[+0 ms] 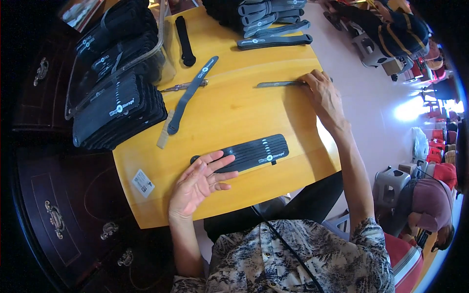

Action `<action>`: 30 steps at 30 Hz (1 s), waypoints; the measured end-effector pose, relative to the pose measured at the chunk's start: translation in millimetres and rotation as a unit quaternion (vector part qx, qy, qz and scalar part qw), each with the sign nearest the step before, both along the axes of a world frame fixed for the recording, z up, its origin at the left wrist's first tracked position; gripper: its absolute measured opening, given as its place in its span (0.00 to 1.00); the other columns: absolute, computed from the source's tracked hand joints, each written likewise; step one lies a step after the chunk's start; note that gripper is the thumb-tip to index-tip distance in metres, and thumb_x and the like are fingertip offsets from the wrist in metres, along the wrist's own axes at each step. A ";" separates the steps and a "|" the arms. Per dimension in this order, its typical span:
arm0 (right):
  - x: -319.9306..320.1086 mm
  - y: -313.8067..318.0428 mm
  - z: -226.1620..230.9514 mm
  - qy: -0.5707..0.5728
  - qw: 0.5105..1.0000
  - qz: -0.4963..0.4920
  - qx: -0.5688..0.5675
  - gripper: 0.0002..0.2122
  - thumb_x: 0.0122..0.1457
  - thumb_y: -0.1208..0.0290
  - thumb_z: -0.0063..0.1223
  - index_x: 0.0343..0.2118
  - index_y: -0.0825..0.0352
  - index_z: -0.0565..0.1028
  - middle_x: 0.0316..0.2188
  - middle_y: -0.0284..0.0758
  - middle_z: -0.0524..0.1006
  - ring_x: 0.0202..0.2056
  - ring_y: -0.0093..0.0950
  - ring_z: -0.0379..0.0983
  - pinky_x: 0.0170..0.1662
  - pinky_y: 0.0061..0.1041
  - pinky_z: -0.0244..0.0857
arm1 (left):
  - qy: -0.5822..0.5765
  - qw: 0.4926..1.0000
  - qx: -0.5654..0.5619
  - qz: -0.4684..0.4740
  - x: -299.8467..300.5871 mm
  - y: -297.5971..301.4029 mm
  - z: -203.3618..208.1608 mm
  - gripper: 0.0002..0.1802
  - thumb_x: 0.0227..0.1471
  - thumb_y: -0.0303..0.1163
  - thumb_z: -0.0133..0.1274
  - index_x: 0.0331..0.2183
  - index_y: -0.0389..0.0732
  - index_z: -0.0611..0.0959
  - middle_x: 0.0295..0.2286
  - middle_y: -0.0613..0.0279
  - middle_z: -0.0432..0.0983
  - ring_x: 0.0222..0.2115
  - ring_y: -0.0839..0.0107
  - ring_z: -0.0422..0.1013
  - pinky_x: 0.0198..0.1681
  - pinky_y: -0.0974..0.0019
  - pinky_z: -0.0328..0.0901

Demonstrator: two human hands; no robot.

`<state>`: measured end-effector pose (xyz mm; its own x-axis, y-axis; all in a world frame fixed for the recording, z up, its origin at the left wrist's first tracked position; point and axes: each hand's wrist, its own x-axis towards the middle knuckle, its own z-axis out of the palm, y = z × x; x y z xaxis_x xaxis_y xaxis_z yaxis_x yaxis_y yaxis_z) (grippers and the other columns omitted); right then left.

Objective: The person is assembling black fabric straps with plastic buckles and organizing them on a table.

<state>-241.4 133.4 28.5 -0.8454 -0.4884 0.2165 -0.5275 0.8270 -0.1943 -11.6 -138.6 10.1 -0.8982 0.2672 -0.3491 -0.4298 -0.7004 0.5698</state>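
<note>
A stack of black straps (254, 152) with white printing lies on the yellow table near its front edge. My left hand (195, 183) is at the left end of that stack, palm turned up, with fingers apart and nothing held. My right hand (323, 97) is at the table's right side, its fingers closed on one end of a flat grey strap (277, 84). The strap's other end points left along the tabletop. Another grey strap (188, 97) lies slanting at the left, across a thin brown tool (195, 85) and beside a pale ruler-like strip (165, 131).
At the left, a clear plastic bin (165, 53) holds black strap bundles, with a thick pile (119, 110) beside it. Folded grey straps (273, 19) sit at the far edge, near a single black strap (184, 41). A white label (142, 183) lies front left. Other people sit at right.
</note>
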 end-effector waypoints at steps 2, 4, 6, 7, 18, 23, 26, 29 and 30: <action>15.5 2.0 13.7 0.001 1.000 0.006 0.020 0.07 0.56 0.71 0.47 0.35 0.64 0.75 0.30 0.35 0.71 0.39 0.35 0.69 0.42 0.33 0.65 | -0.006 1.000 -0.008 0.015 2.6 0.2 0.2 0.28 0.62 0.44 0.35 0.55 0.33 0.61 0.55 0.41 0.59 0.50 0.49 0.66 0.48 0.57 0.66; 43.8 2.3 35.6 -0.076 0.996 -0.028 -0.033 0.06 0.55 0.70 0.49 0.32 0.66 0.75 0.29 0.36 0.72 0.34 0.36 0.71 0.37 0.33 0.65 | -0.014 0.999 -0.019 0.023 6.4 1.0 4.3 0.27 0.62 0.42 0.36 0.55 0.33 0.61 0.55 0.42 0.58 0.50 0.50 0.66 0.48 0.58 0.67; 66.4 12.8 45.5 -0.086 0.992 -0.043 -0.082 0.07 0.54 0.70 0.53 0.30 0.69 0.74 0.25 0.36 0.71 0.26 0.32 0.71 0.31 0.33 0.65 | -0.015 0.998 -0.065 0.008 5.0 4.4 9.9 0.25 0.62 0.39 0.37 0.55 0.33 0.61 0.55 0.42 0.58 0.51 0.51 0.65 0.47 0.58 0.67; 76.3 20.1 50.3 -0.179 0.972 -0.050 -0.144 0.08 0.54 0.69 0.54 0.30 0.69 0.74 0.22 0.34 0.71 0.23 0.27 0.70 0.28 0.29 0.63 | -0.017 0.998 -0.066 0.009 4.8 5.5 12.3 0.25 0.62 0.39 0.37 0.55 0.33 0.61 0.55 0.42 0.58 0.51 0.51 0.65 0.47 0.58 0.67; 176.9 0.8 20.0 -0.554 0.556 -0.103 -0.611 0.08 0.58 0.74 0.51 0.38 0.69 0.67 0.26 0.38 0.77 0.27 0.24 0.77 0.27 0.17 0.72 | 0.048 0.976 -0.212 0.029 10.2 35.0 21.3 0.27 0.62 0.42 0.36 0.54 0.32 0.62 0.50 0.43 0.65 0.48 0.57 0.68 0.44 0.59 0.69; 190.9 -10.9 14.1 -0.557 0.521 -0.110 -0.637 0.09 0.59 0.73 0.52 0.40 0.69 0.69 0.26 0.38 0.77 0.29 0.23 0.77 0.28 0.16 0.72 | 0.032 0.971 -0.233 0.035 32.7 56.7 28.9 0.17 0.55 0.28 0.51 0.45 0.30 0.73 0.35 0.52 0.77 0.30 0.71 0.75 0.32 0.72 0.71; 195.0 -11.1 9.0 -0.567 0.541 -0.111 -0.611 0.08 0.58 0.72 0.53 0.38 0.69 0.72 0.26 0.36 0.77 0.28 0.21 0.76 0.27 0.16 0.71 | -0.004 0.954 -0.289 0.082 46.6 55.8 25.2 0.11 0.55 0.26 0.50 0.40 0.30 0.76 0.30 0.50 0.78 0.25 0.68 0.75 0.26 0.71 0.70; 191.8 -4.6 3.5 -0.523 0.590 -0.141 -0.599 0.07 0.56 0.71 0.56 0.35 0.69 0.75 0.24 0.33 0.76 0.24 0.18 0.72 0.24 0.14 0.68 | -0.021 0.940 -0.320 0.113 54.9 49.1 21.8 0.08 0.55 0.25 0.50 0.36 0.31 0.76 0.28 0.51 0.78 0.23 0.70 0.74 0.24 0.72 0.69; 189.3 0.6 1.1 -0.499 0.622 -0.141 -0.587 0.07 0.55 0.71 0.57 0.34 0.69 0.75 0.24 0.32 0.76 0.23 0.17 0.71 0.24 0.14 0.68 | -0.025 0.931 -0.342 0.124 57.1 45.6 20.2 0.07 0.55 0.25 0.50 0.35 0.31 0.76 0.28 0.51 0.78 0.23 0.70 0.74 0.24 0.72 0.69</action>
